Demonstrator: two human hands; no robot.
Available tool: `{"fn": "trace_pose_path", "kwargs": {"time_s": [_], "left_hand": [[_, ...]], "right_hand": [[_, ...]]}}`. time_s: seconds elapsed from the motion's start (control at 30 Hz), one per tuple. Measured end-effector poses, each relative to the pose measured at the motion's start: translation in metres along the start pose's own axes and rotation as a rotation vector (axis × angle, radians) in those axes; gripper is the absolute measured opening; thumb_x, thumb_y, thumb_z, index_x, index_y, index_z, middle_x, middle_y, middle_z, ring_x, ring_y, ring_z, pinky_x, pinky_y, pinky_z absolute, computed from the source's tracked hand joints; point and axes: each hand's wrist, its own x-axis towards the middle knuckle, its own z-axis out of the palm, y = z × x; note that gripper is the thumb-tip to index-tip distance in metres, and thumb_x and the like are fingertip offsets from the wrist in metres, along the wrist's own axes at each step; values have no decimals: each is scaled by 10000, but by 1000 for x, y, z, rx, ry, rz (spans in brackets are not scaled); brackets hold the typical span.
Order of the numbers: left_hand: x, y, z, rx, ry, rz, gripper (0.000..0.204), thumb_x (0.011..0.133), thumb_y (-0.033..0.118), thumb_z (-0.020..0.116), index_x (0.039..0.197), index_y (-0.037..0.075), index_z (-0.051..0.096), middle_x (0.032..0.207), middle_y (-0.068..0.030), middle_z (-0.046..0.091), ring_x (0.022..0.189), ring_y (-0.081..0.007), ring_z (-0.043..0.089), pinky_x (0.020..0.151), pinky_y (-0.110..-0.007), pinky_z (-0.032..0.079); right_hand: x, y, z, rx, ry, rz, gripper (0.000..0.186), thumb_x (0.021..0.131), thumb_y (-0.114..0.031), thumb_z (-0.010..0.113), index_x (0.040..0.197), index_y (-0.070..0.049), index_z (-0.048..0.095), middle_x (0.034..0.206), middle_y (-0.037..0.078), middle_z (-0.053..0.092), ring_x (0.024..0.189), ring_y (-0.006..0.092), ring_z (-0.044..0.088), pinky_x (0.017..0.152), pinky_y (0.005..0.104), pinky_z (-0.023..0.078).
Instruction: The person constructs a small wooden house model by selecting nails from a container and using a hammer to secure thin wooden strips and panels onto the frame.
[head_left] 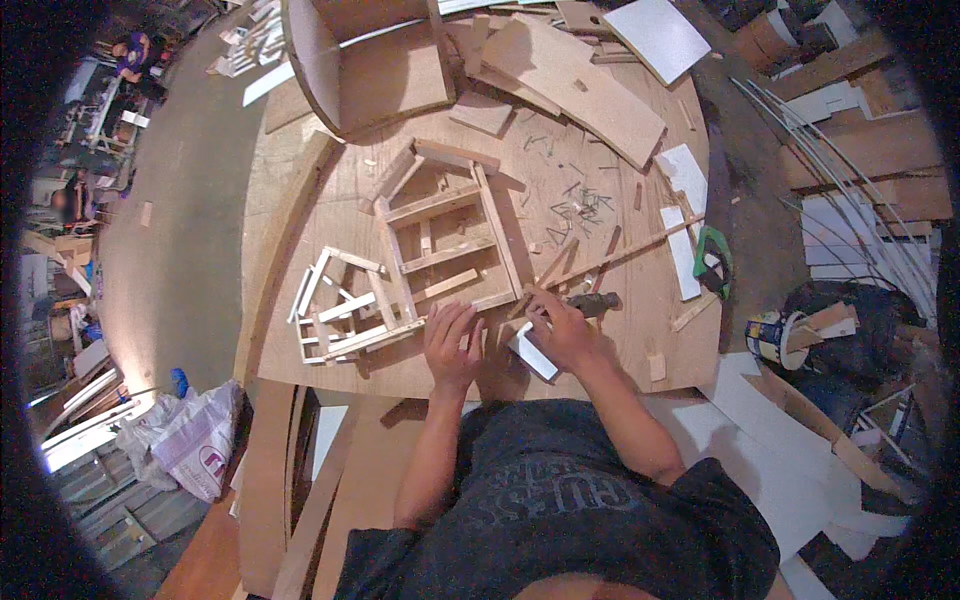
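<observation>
A dark T-shirt (650, 530) is worn, with 2 short, loose sleeves (735, 510) and faint grey lettering (585, 497).

The person's dark T-shirt (570, 505) shows at the chest, and both bare arms reach out beyond it. The left forearm (428, 465) runs nearly straight out past the shirt's left side, ending in the left hand (453, 342), palm down, fingers slightly bent and pointing away from the shirt. The right forearm (630, 420) slants inward from the shirt's right sleeve (725, 500); the right hand (562, 332), beyond the shirt's front, has curled fingers.
</observation>
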Motion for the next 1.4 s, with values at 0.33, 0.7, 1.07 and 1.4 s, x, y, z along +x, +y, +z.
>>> {"fn": "trace_pose_path", "kwargs": {"time_s": [0.33, 0.7, 1.07, 1.4], "left_hand": [[-30, -33, -61, 162, 112, -296, 302, 886, 122, 785, 1180, 63, 749, 1208, -133, 692, 1172, -346, 636, 1031, -470, 500], [1, -64, -85, 222, -251, -138, 829, 719, 314, 922, 1460, 147, 588, 1380, -143, 589, 1361, -364, 504, 1259, -563, 279], [-6, -116, -75, 304, -226, 37, 390, 816, 267, 829, 1172, 138, 740, 1312, -195, 647, 1387, -355, 514, 1274, -623, 185], [43, -130, -106, 260, -233, 113, 314, 825, 181, 820, 1115, 129, 712, 1298, -159, 647, 1371, -340, 525, 1267, -605, 208]], "right_hand": [[27, -6, 1, -9, 249, -74, 472, 994, -139, 638, 1448, -51, 544, 1133, 163, 716, 1042, 374, 701, 915, 460, 549], [43, -2, 43, -93, 384, -130, 194, 986, -163, 677, 1094, -21, 600, 1004, 193, 684, 917, 378, 690, 823, 467, 539], [44, -28, 63, -3, 528, -77, 193, 1020, -218, 679, 1118, -58, 633, 856, 163, 709, 780, 308, 725, 725, 411, 546], [71, 8, 80, 515, 586, 21, 239, 1052, -222, 650, 1171, -21, 600, 950, 80, 755, 870, 99, 706, 741, 365, 566]]}}
